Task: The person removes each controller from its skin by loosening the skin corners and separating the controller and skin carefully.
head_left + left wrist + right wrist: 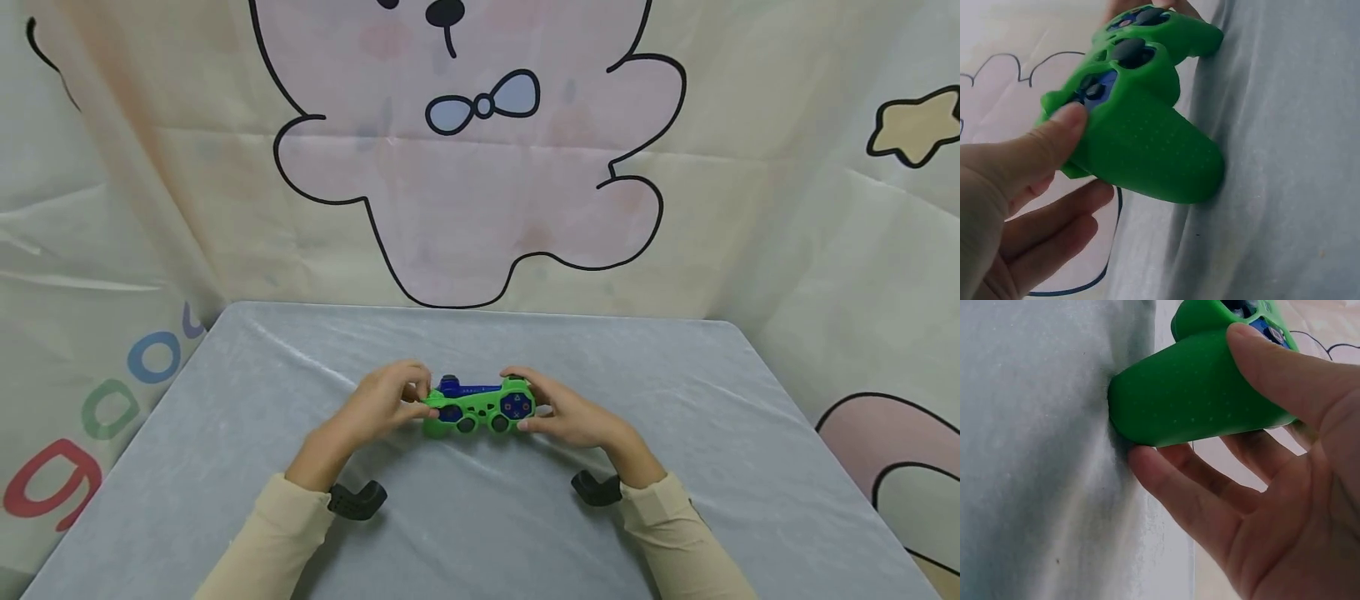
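Green-covered blue game controller (pixel 482 403), dark thumbsticks (pixel 499 423), standing tilted, grip ends (pixel 1200 178) down at the worktop (pixel 480 533), fingers (pixel 1067 128) at either side

The gamepad (pixel 482 403) is bright green, its grips (pixel 1160 150) speckled with pale dots; its button panels (pixel 516 406) are deep blue, its sticks (pixel 500 423) black. The worktop (pixel 480 533) is pale grey-blue. Beyond its far edge, a cream curtain (pixel 750 108) carries a pink figure (pixel 480 192) outlined in black with a blue bow (pixel 517 93); past the left edge, red, green, blue and purple letters (pixel 90 414). The 2 sleeves (pixel 270 542) are beige.
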A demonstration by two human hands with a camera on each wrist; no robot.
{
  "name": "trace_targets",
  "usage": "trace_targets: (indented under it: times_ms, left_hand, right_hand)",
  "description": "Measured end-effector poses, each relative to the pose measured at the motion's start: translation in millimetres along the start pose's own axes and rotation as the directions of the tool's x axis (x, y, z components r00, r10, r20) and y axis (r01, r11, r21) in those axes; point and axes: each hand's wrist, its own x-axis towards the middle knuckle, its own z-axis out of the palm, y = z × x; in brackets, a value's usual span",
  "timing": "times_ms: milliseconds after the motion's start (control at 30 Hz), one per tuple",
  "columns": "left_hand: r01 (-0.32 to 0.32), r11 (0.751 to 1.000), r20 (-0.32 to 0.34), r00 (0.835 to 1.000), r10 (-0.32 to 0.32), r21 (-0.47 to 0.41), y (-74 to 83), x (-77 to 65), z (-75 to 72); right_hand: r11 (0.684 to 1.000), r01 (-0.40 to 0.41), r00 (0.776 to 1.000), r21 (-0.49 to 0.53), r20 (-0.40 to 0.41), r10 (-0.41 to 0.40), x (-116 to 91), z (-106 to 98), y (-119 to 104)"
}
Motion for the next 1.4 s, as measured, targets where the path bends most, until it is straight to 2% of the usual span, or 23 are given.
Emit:
trace_targets:
  times_ms: [67, 133, 200, 400, 600, 700, 833, 1033, 1400]
  left_hand:
    - [0.038, 0.993, -0.023, 0.999, -0.041, -0.109, -3.6, 0.3, 2.5]
    - [0.072, 0.976, -0.022, 0.997, -0.078, -0.204, -5.6, 0.5, 3.9]
    - [0.082, 0.967, -0.009, 0.996, -0.087, -0.241, -6.2, 0.8, 4.6]
    - [0.082, 0.957, 0.092, 0.994, -0.059, -0.277, -6.7, 2.5, 8.7]
    - [0.163, 0.929, 0.187, 0.977, -0.105, -0.331, -9.8, 1.8, 16.4]
    - [0.176, 0.916, 0.193, 0.975, -0.111, -0.361, -11.3, 2.7, 18.0]
    - [0.163, 0.91, 0.198, 0.976, -0.091, -0.382, -14.3, 4.8, 17.8]
    - [0.178, 0.893, 0.241, 0.967, -0.082, -0.413, -16.3, 5.3, 14.4]
    - [0.187, 0.87, 0.286, 0.957, -0.056, -0.456, -12.7, 4.0, 12.7]
  right_hand:
    - [1.0, 0.006, 1.0, -0.005, -0.007, -0.006, 0.1, -0.3, 1.4]
    - [1.0, 0.011, 1.0, -0.01, -0.014, -0.011, 0.3, -0.8, 2.4]
    - [1.0, 0.012, 1.0, -0.011, -0.02, -0.012, 0.2, -1.7, 2.7]
    - [0.996, 0.026, 1.0, 0.091, 0.005, -0.027, 0.2, -1.5, 2.5]
    - [0.985, 0.069, 0.997, 0.155, 0.03, -0.075, 0.6, 2.1, 8.4]
    - [0.985, 0.081, 0.996, 0.151, 0.028, -0.086, 1.1, 2.7, 10.8]
    - [0.981, 0.093, 0.995, 0.17, 0.025, -0.098, 3.0, 0.7, 12.0]
    - [0.959, 0.122, 0.988, 0.256, 0.064, -0.143, 3.7, -5.5, 14.1]
    - [0.924, 0.043, 0.984, 0.381, 0.142, -0.104, 1.7, -6.7, 27.1]
